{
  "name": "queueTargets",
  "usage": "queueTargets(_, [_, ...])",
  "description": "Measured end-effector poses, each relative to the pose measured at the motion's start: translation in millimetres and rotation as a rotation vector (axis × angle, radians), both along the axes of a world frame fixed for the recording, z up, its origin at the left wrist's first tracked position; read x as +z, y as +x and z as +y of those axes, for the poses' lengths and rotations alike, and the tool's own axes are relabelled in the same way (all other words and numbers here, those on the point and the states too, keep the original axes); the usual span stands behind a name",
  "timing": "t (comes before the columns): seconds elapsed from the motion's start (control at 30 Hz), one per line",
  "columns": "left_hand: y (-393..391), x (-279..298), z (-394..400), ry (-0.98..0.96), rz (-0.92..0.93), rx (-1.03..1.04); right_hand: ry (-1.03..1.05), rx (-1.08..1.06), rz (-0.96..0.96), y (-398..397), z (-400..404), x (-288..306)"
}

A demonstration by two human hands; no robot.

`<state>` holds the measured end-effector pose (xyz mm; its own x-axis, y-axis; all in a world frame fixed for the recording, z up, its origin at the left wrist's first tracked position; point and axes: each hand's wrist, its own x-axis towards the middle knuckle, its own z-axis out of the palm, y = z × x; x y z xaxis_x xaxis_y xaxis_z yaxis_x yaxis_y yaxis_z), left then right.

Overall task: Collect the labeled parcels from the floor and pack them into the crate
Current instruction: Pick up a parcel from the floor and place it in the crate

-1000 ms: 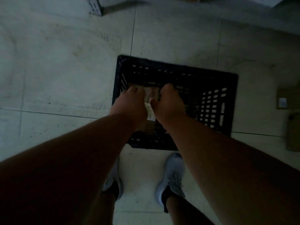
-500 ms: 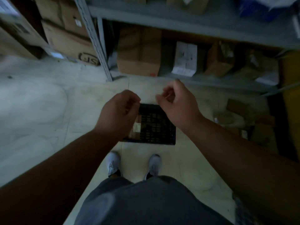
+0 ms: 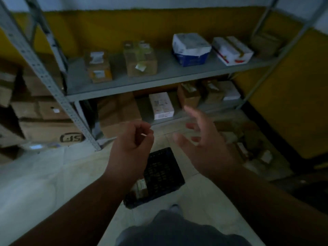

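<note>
A black slatted crate (image 3: 162, 172) stands on the pale tiled floor below my hands. A brown labeled parcel (image 3: 140, 188) lies in its near left corner, partly hidden by my left forearm. My left hand (image 3: 132, 145) hovers above the crate with its fingers curled shut and nothing visible in it. To its right, my right hand (image 3: 204, 144) is raised with the fingers spread and blurred, holding nothing. Several brown labeled parcels (image 3: 246, 150) lie on the floor to the right, beside the shelf's foot.
A grey metal shelf rack (image 3: 159, 79) stands ahead, with cardboard and white boxes on two levels. Large cartons (image 3: 49, 130) are stacked at the left behind a perforated upright. A yellow wall (image 3: 287, 107) closes the right side. My legs fill the bottom.
My hands have let go of the parcel, which now lies in the crate. The view has risen from the crate to the shelves, and my right hand has spread its fingers.
</note>
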<state>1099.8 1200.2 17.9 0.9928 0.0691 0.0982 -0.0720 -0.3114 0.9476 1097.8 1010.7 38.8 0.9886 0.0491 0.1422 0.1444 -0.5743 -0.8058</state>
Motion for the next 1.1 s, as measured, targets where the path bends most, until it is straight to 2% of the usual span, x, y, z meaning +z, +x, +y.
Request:
queueTargets(0.3, [-4.3, 33.4, -84.5, 0.027, -0.072, -0.419, 0.058, -0.433, -0.027, -80.3, -60.8, 12.6])
queueTargets(0.4, [-7.4, 32.3, -124.9, 0.043, -0.109, -0.530, 0.075, -0.544, -0.042, -95.1, -95.0, 10.1])
queueTargets(0.57, [-1.2, 15.1, -216.7, 0.023, -0.049, -0.640, 0.079, -0.676, -0.040, -107.2, -174.6, -0.3])
queueTargets(0.83, [23.3, -5.9, -405.4, 0.002, -0.016, -0.662, 0.054, -0.706, 0.031, -89.5, -355.2, -13.2])
queueTargets(1.1, [79.3, 0.0, -502.9, 0.097, -0.039, -0.711, 0.100, -0.666, 0.020, -30.7, -462.2, -12.6])
